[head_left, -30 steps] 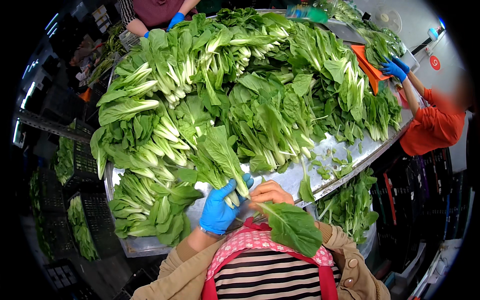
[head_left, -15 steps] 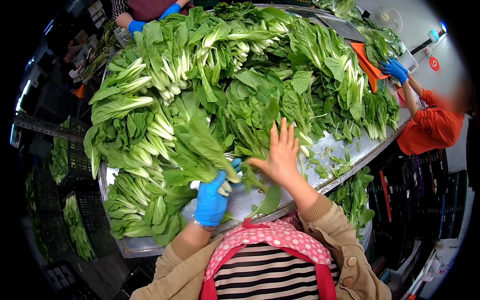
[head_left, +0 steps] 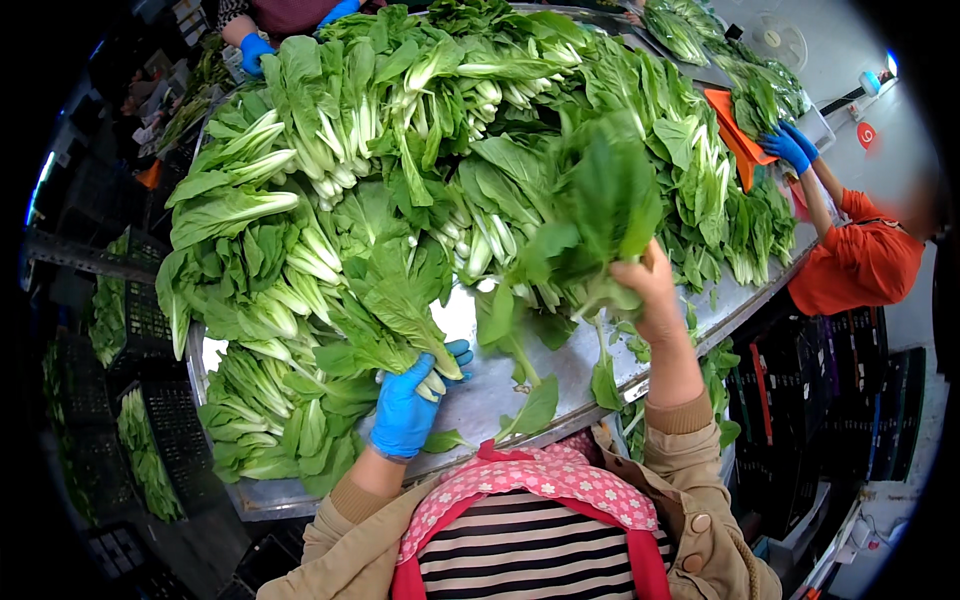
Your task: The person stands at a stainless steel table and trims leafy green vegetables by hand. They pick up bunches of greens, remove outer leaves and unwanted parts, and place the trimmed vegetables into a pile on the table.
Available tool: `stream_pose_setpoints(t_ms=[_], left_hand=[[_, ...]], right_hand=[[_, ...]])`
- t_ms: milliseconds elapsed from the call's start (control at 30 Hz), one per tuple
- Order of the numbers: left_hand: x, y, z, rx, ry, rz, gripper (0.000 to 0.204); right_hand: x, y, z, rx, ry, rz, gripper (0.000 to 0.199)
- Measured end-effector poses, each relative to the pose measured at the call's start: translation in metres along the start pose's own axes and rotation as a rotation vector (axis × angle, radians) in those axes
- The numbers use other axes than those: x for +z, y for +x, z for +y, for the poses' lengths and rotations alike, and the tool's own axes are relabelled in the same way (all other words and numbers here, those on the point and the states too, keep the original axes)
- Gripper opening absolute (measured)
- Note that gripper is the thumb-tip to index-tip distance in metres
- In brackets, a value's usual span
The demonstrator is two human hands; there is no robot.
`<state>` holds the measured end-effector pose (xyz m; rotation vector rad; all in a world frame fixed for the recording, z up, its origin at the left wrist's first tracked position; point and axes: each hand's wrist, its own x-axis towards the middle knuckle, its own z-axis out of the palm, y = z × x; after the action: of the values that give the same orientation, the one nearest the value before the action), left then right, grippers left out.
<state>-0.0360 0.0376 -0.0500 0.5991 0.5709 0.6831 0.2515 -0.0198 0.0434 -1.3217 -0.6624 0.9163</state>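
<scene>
My left hand [head_left: 402,410], in a blue glove, is closed round the pale stem ends of a few leafy greens [head_left: 402,305] near the table's front edge. Bare, my right hand [head_left: 652,290] grips another bunch of leafy greens [head_left: 605,190] by its base; the leaves stand up, blurred by motion. Between the hands, loose leaves [head_left: 532,405] lie on the metal table [head_left: 480,385]. A large heap of the same greens [head_left: 350,130], with white stems and broad leaves, spreads beyond both hands and down the left side.
At the far left a person's blue-gloved hand [head_left: 256,52] rests by the heap. On the right, a person in orange [head_left: 860,255] handles greens beside an orange tray [head_left: 738,140]. Dark crates [head_left: 180,440] stand left of the table; stacked dark crates [head_left: 830,390] stand to the right.
My right hand, open before, has closed on a bunch and lifted it to the right, baring stems and metal. My left hand has shifted slightly left and nearer with its greens.
</scene>
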Motion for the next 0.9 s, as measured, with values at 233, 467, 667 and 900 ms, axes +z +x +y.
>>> stream_pose_setpoints(t_ms=[233,467,667,900], left_hand=[[-0.030,0.000,-0.016,0.126,-0.105,0.064,0.032],[-0.014,-0.009,0.002,0.145,-0.058,0.109,0.031],[0.004,-0.027,0.020,0.164,0.052,0.169,0.029],[-0.015,-0.056,0.054,0.348,0.267,0.238,0.036]], right_hand=[[-0.037,0.037,0.011,0.016,-0.330,0.297,0.047],[0.020,-0.018,0.035,-0.814,-0.781,0.229,0.027],[0.070,-0.059,0.101,-0.617,-1.019,-0.460,0.058],[0.081,-0.078,0.049,-0.472,-0.515,-0.775,0.045]])
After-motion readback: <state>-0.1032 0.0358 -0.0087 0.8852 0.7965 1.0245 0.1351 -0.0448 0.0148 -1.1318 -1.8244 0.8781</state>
